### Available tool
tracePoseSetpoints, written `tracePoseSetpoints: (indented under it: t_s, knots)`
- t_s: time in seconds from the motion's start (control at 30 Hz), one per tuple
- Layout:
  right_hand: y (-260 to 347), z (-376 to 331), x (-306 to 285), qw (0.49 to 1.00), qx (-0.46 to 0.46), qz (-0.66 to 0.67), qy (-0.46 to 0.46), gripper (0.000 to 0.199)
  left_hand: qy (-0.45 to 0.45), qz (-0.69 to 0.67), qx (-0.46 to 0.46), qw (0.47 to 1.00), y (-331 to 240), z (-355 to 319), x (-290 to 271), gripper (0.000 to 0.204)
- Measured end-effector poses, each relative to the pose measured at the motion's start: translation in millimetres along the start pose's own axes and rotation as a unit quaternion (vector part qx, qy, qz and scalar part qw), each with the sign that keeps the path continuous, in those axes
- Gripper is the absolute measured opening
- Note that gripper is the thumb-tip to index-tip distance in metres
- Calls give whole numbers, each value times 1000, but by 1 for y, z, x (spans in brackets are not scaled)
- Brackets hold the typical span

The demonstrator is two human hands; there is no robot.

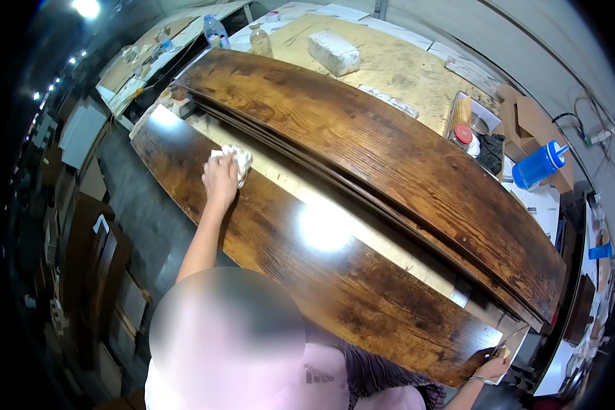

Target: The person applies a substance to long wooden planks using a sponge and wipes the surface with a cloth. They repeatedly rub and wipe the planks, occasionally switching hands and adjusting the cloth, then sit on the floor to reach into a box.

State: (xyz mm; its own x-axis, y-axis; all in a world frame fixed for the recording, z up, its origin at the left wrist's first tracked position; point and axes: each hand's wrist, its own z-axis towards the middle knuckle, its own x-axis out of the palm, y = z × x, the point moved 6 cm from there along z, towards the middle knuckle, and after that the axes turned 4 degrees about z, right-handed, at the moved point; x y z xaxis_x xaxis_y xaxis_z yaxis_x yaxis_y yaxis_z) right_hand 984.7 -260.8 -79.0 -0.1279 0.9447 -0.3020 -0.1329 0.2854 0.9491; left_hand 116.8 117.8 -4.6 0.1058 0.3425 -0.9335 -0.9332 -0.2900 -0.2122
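My left hand is closed on a crumpled white cloth, pressing it on the glossy dark-brown wood-grain board toward its far left end. At the near right end of this same board is my right hand, with its fingers bent around the board's corner. Something small and pale shows by those fingers, too small to make out. Behind the near board lies a stack of similar boards, its top one showing the same brown grain.
Boards rest on a pale worktable. Farther back stand a white wrapped block, a clear plastic bottle and a jar. At right are a tray of supplies, a cardboard box and a blue jug.
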Motion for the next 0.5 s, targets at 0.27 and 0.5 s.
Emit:
tracePoseSetpoints:
  t_s: [0.27,0.5]
  knots:
    - [12,-4,-6,1000,5,-2,-10,13,97,-92,242,961,-103,-71,35,29]
    - [-10,11,-13,999,-36,15,-19,17,107,90,174,975,-91,-83,24,73]
